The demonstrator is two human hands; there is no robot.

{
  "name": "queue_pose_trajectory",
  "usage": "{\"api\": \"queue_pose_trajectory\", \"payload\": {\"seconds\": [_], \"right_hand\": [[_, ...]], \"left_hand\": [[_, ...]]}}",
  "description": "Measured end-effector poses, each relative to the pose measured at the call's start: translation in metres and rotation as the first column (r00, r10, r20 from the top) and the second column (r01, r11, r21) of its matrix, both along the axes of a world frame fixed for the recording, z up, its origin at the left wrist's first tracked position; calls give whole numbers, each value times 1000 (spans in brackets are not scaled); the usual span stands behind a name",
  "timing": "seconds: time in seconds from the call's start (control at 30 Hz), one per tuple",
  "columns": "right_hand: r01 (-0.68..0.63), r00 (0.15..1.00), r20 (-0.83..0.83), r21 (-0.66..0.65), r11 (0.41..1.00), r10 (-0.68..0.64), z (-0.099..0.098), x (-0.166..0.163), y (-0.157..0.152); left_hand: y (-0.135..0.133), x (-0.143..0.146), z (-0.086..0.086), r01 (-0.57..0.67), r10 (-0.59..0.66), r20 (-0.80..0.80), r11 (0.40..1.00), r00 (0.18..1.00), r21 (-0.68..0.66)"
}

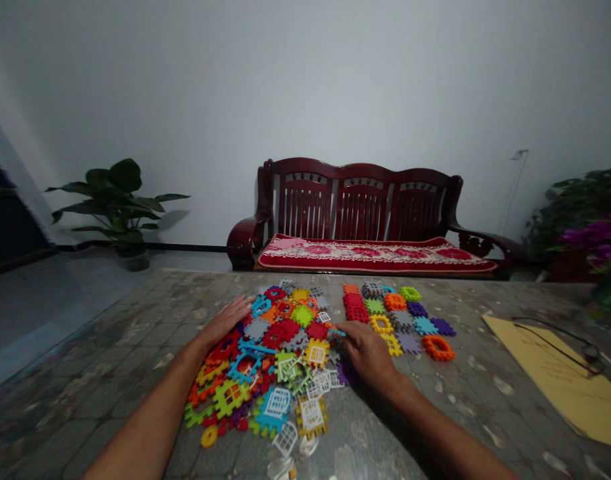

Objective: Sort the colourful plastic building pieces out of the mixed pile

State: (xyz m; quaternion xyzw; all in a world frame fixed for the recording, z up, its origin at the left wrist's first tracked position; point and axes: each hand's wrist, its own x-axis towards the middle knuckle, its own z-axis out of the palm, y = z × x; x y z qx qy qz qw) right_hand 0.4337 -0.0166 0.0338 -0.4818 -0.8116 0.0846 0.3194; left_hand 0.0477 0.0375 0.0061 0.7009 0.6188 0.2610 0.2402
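A heap of colourful interlocking plastic tiles (275, 353) lies on the stone-patterned table (135, 347) in front of me. My left hand (224, 321) rests flat and open on the table at the heap's left edge, fingers stretched toward the tiles. My right hand (366, 352) sits at the heap's right edge with fingers curled, pinching a small light-blue piece (335, 332). Right of that hand, a sorted group of tiles (398, 317) lies in rows, with an orange ring-shaped tile (438, 347) at its near right corner.
A yellow paper sheet (560, 377) with a dark cord and glasses-like object (575, 341) lies on the table's right side. Beyond the table stands a dark wooden bench (360, 207) with a red cushion. Potted plants stand at far left (118, 200) and right (590, 227).
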Motion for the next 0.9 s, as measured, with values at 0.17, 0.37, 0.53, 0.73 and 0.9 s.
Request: {"api": "queue_pose_trajectory", "payload": {"seconds": [0.17,0.37,0.53,0.73,0.9], "right_hand": [[17,997,70,79,997,-23,-15,15,-1],[-44,992,-118,46,998,49,-33,18,-5],[-80,984,-160,-8,997,77,-30,19,-11],[-84,986,-147,-27,996,79,-29,20,-13],[-63,993,-105,-5,998,62,-26,18,-13]], "left_hand": [[3,2,-5,11,-9,-34,999,999,34],[0,11,1,-25,27,-93,999,995,26],[-7,15,9,-43,44,-104,999,994,13],[-7,13,6,-36,39,-123,999,992,25],[-3,8,0,-20,23,-125,999,992,29]]}}
